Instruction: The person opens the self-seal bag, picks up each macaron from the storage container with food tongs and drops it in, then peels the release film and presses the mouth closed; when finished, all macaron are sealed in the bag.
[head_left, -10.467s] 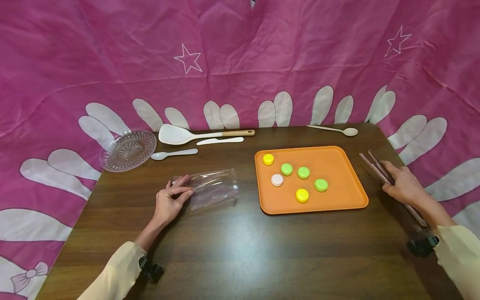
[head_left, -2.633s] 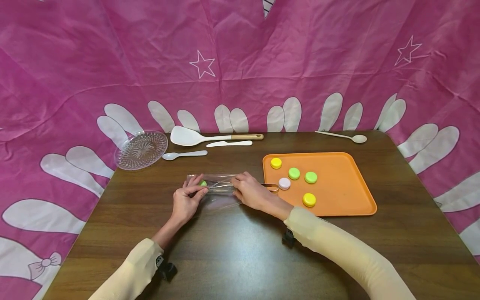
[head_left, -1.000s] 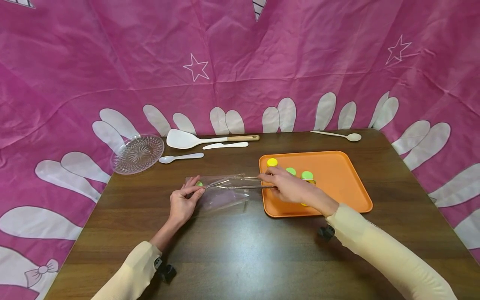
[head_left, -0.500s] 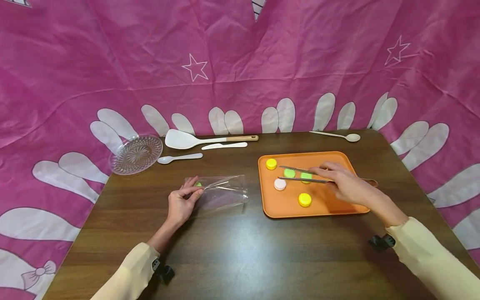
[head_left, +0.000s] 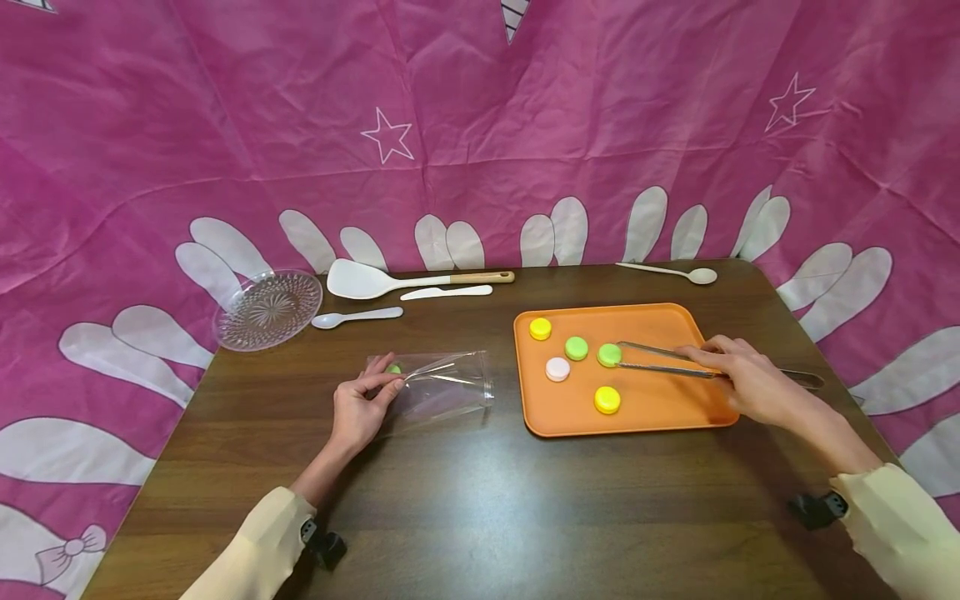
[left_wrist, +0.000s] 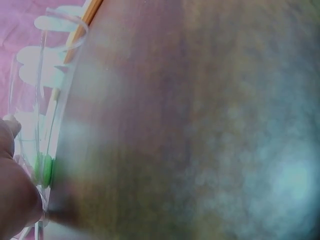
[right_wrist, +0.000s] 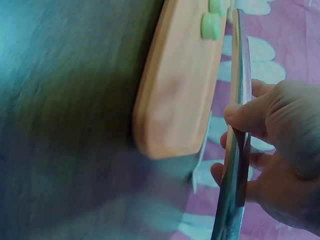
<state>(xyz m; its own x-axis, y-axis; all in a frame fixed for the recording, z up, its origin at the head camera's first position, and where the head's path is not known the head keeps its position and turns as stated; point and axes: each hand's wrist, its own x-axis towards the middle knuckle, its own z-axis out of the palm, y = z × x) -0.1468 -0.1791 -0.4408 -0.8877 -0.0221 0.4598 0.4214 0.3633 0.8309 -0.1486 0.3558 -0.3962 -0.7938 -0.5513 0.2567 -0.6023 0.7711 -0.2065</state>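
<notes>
My left hand (head_left: 362,408) pinches the closed-end side of a clear plastic bag (head_left: 450,392) that lies toward the tray. Inside the bag, by my fingers, sits one green macaron (left_wrist: 47,171). My right hand (head_left: 757,383) grips metal tongs (right_wrist: 239,115), their arms spread apart and pointing left over the orange tray (head_left: 675,325). The tong tips come right up to a green macaron (head_left: 609,355). Another green macaron (head_left: 576,348), a pale pink macaron (head_left: 557,369) and two yellow macarons, one at the back (head_left: 540,328) and one nearer me (head_left: 607,400), rest on the tray.
Along the back of the wooden table (head_left: 450,517) lie a white spatula (head_left: 367,279), a white knife (head_left: 446,292), a small white spoon (head_left: 357,317) and a long pale spoon (head_left: 701,276). A clear patterned plate (head_left: 268,310) stands at the back left.
A green macaron has gone from the tray into the bag. My right hand has drawn the tongs out of the bag and back to the right over the tray. The left hand keeps its pinch.
</notes>
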